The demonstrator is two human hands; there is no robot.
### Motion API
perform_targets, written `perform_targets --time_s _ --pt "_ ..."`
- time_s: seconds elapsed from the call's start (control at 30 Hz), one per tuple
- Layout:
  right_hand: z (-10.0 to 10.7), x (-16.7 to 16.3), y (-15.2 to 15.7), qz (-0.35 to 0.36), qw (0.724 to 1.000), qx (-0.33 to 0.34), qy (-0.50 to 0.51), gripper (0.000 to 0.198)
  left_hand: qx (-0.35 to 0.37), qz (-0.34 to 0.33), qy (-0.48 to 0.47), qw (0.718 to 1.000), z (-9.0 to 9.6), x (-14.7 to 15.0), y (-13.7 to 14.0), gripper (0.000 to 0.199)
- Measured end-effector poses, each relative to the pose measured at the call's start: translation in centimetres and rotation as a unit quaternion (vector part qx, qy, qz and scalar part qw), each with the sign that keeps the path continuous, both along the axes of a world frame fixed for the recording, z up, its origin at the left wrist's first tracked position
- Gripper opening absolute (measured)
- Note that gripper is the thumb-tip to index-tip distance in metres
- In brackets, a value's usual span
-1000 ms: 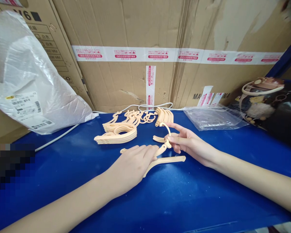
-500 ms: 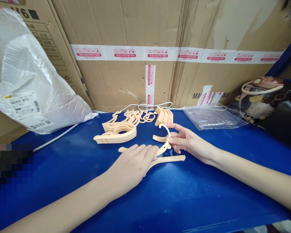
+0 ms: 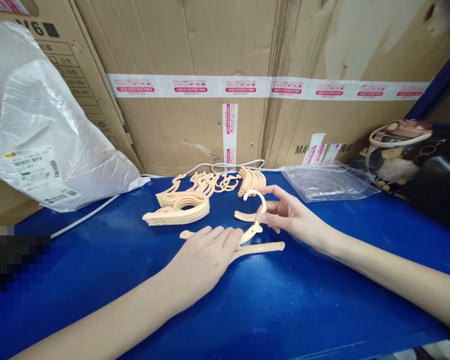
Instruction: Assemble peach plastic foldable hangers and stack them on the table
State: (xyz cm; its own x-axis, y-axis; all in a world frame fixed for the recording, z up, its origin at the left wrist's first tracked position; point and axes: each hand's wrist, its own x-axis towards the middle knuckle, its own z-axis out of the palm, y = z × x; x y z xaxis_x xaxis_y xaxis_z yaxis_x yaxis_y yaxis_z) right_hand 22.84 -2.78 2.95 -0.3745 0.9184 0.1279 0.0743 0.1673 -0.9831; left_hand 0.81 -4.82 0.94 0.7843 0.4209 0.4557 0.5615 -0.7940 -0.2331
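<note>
Pale peach plastic hanger parts are in my hands. My left hand (image 3: 206, 257) is closed palm-down over a hanger arm, whose jointed end sticks out by the thumb. Another hanger arm (image 3: 266, 247) projects to the right from under that hand. Between thumb and fingers, my right hand (image 3: 294, 217) pinches a curved hanger hook (image 3: 263, 201), its foot at the arm's jointed end; I cannot tell whether they are locked together. Just behind the hook, a separate curved arm (image 3: 243, 216) lies on the blue table (image 3: 285, 310), partly hidden by my right fingers.
Several stacked folding hangers (image 3: 180, 217) lie left of centre. Behind them are loose hooks (image 3: 225, 183) and a pile of curved arms (image 3: 252, 181). A clear plastic bag (image 3: 326, 184), a dark bag (image 3: 397, 167), a white parcel (image 3: 56, 130) and cardboard boxes (image 3: 195, 45) surround the work area.
The hook has turned slightly in my right hand, so its curve shows more fully. My left hand keeps its hold. The whole view has shifted a little.
</note>
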Motion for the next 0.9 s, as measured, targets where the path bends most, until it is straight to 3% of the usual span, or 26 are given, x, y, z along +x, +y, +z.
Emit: perform_targets --time_s 0.27,0.9 --pt "0.08 -0.17 -0.34 -0.009 0.998 0.053 -0.015 0.040 -0.031 0.008 0.018 0.999 0.17 0.08 -0.07 0.033" --pt "-0.36 -0.93 -0.61 -0.023 0.999 0.012 0.026 0.047 0.008 0.029 0.022 0.999 -0.30 -0.01 0.12 0.035"
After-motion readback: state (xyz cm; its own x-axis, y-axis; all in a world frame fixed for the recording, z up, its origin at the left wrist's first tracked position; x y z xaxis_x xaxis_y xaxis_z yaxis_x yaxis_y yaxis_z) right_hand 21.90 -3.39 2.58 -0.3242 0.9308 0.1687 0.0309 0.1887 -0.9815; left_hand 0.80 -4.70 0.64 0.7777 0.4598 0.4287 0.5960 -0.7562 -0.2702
